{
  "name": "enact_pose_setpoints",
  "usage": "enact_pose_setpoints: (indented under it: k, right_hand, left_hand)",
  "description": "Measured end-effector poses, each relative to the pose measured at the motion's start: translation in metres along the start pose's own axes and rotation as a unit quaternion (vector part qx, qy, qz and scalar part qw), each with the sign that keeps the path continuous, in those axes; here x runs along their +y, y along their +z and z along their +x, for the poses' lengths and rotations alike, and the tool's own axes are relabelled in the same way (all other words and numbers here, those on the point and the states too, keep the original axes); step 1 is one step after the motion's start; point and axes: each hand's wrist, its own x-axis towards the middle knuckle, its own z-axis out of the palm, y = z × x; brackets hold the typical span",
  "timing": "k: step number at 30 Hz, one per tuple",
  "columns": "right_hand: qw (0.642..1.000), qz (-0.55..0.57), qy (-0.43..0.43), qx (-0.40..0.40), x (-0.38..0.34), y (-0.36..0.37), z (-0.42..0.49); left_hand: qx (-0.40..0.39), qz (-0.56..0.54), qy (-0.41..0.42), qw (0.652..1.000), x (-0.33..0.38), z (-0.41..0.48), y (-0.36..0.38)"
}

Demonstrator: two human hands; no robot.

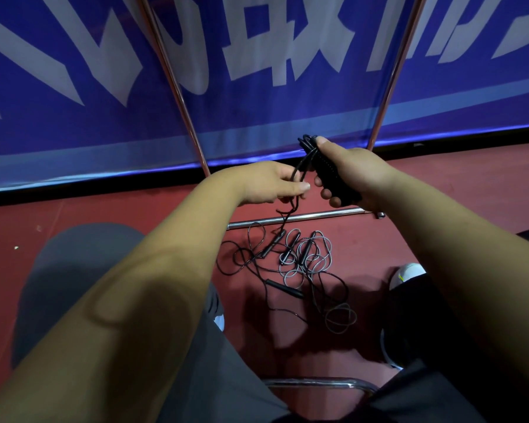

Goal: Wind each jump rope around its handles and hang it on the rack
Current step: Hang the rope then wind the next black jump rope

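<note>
Jump rope (300,167) is held mid-air over the floor (104,215). Its paired handles (329,178) are clenched in the right hand (361,175), long axis tilted, top end up and away. The left hand (272,184), just left of the handles, pinches the loose cord between thumb and fingers, and a short tail hangs below. The next wrap probably goes across the handles. Other ropes (297,264) lie tangled on the floor near the rack base bar (293,218).
</note>
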Motion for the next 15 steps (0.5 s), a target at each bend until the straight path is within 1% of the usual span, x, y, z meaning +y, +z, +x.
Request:
enact_pose_setpoints:
  k: [3, 7, 11, 13, 15]
  right_hand:
    - [1.0, 0.006, 0.016, -0.012, 0.0, -0.002, -0.002]
    - [0.996, 0.068, 0.041, -0.049, -0.001, -0.003, -0.002]
    - [0.99, 0.101, 0.057, -0.086, -0.007, -0.005, -0.003]
    - [0.989, 0.101, 0.055, -0.096, -0.009, -0.006, -0.005]
    - [0.988, 0.101, 0.054, -0.103, -0.011, -0.008, -0.006]
  left_hand:
    - [-0.015, 0.023, 0.005, 1.0, -0.003, -0.001, -0.005]
    - [-0.075, -0.083, 0.023, 0.993, -0.007, -0.001, -0.003]
    - [-0.061, -0.106, 0.016, 0.992, -0.006, -0.001, -0.002]
    - [-0.047, -0.085, 0.015, 0.995, -0.005, 0.0, -0.003]
    - [-0.028, -0.039, 0.014, 0.999, -0.005, 0.0, -0.004]
